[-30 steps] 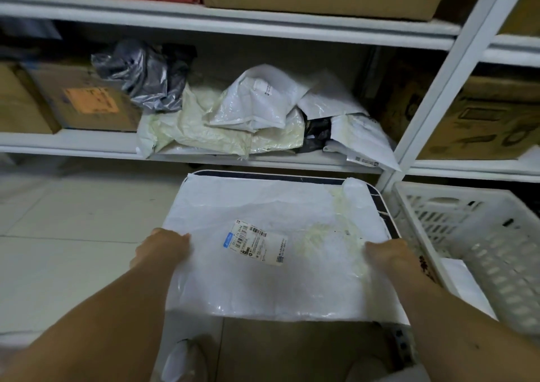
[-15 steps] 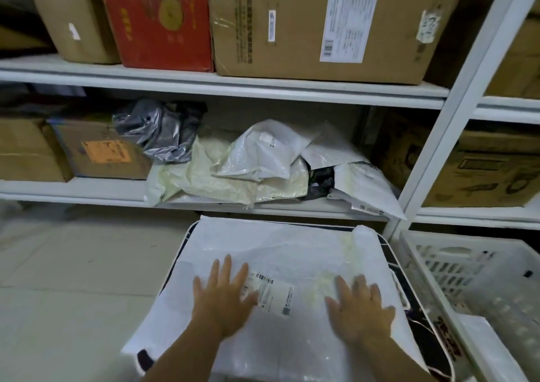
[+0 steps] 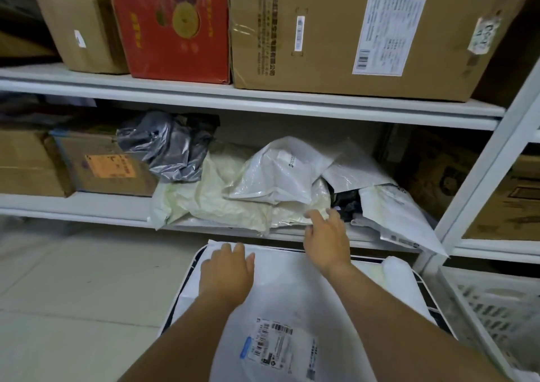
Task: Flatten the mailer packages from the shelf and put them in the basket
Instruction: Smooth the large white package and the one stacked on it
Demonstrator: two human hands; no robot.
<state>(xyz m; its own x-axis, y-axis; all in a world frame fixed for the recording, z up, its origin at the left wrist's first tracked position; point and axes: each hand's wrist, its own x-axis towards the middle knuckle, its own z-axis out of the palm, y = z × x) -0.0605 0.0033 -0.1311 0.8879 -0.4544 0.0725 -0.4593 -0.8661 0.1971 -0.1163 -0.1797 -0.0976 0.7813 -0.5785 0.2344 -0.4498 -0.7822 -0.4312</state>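
White metal shelving (image 3: 263, 109) fills my view: three cartons on the upper shelf, a heap of crumpled mailers (image 3: 263, 188) on the lower. I count one flattened white mailer (image 3: 292, 288) below it, one white basket (image 3: 491, 302) at right. My left hand (image 3: 226, 273) rests on that mailer, fingers together. My right hand (image 3: 327, 238) reaches the heap, fingers (image 3: 314, 215) loosely spread, touching the cream mailer's edge.

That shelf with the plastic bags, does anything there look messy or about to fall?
Yes. The mailers are crumpled in a heap, and one white mailer hangs over the shelf edge at the right, looking ready to slip.
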